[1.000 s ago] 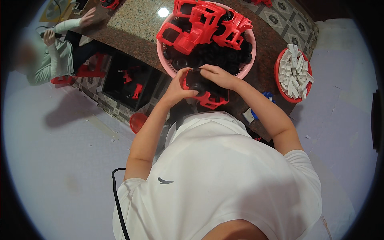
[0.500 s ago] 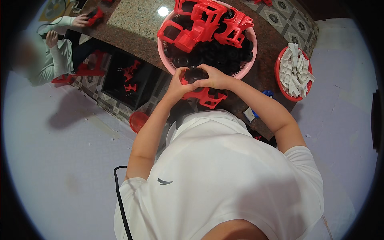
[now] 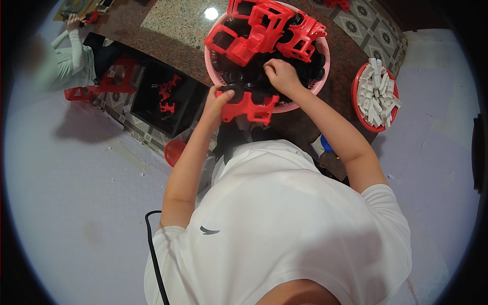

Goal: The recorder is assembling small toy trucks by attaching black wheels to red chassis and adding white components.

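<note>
— Tiled floor lay under everything. Where was the red plastic frame [image 3: 247, 105]?

— Just before the pink basin's [image 3: 324, 65] near rim. The left hand [image 3: 217, 104] was clamped on its left end. It looked light, stiff and smooth; the side bars seemed best to take.

— And the right hand [image 3: 280, 76]?

— Curled among black wheels [image 3: 249, 79] in the basin, closed on what I cannot tell. Further right, a red bowl [image 3: 357, 104] held white pieces [image 3: 377, 91].
</note>
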{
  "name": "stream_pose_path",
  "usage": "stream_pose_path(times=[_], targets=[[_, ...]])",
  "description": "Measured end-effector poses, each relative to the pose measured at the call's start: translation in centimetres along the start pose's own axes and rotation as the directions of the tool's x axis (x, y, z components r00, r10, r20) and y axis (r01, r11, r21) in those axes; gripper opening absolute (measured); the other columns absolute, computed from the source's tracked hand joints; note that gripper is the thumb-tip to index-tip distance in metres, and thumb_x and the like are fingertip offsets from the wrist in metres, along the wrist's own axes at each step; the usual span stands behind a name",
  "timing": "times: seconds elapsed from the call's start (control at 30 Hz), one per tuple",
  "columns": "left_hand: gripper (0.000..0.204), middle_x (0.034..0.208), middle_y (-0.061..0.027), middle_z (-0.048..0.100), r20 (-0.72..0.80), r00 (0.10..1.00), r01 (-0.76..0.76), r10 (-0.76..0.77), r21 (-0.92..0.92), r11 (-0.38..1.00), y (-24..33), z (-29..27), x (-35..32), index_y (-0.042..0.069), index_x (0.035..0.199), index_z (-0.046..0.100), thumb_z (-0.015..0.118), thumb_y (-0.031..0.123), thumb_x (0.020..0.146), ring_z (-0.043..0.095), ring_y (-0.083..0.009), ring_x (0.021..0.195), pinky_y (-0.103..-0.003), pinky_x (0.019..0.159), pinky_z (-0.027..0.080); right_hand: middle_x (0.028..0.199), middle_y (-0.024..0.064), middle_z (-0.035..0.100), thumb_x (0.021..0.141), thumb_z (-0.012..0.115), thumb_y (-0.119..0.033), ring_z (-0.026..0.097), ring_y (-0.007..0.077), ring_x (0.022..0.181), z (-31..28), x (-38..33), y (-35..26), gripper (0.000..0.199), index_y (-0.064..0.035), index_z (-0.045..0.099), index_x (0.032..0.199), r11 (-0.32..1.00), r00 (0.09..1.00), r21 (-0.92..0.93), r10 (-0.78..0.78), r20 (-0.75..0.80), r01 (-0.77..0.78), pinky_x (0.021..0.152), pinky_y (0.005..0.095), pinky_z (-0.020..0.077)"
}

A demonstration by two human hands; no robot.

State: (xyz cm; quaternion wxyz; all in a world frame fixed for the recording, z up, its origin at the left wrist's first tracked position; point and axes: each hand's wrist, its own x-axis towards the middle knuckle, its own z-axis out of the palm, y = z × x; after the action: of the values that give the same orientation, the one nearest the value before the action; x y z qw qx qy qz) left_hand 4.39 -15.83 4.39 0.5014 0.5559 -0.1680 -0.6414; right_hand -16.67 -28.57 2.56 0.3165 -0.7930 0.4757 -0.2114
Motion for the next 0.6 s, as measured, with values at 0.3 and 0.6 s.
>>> stream_pose_path(times=[0.3, 0.6], targets=[[0.039, 0.088, -0.0093, 0.064, -0.175, 0.984, 0.047, -0.035, 0.064, 0.997, -1.4, 0.3, 1.0, 0.0, 0.101, 0.055, 0.065, 0.034, 0.086, 0.066, -0.018, 0.076, -0.033, 0.065, 0.056, 0.088, 0.0155, 0.064, 0.071, 0.067, -0.015, 0.058, 0.0338, 0.085, 1.4, -1.6, 3.9, 0.015, -0.0017, 0.063, 0.077, 0.894, 0.978, -0.403, -0.206, 0.024, 0.198, 0.079, 0.0417, 0.0469], [0.061, 0.105, -0.0161, 0.055, -0.084, 0.994, 0.08, -0.073, 0.075, 0.994, -0.7, 0.3, 0.8, -0.008, 0.113, 0.042, 0.075, 0.032, 0.079, 0.06, -0.0185, 0.091, -0.03, 0.079, 0.051, 0.112, 0.0205, 0.061, 0.069, 0.071, -0.012, 0.059, 0.0334, 0.088, -4.1, -4.5, -5.2, 0.023, -0.0014, 0.054, 0.08, 0.928, 0.936, 0.166, -0.347, 0.061, 0.333, 0.079, 0.0399, 0.0482]])
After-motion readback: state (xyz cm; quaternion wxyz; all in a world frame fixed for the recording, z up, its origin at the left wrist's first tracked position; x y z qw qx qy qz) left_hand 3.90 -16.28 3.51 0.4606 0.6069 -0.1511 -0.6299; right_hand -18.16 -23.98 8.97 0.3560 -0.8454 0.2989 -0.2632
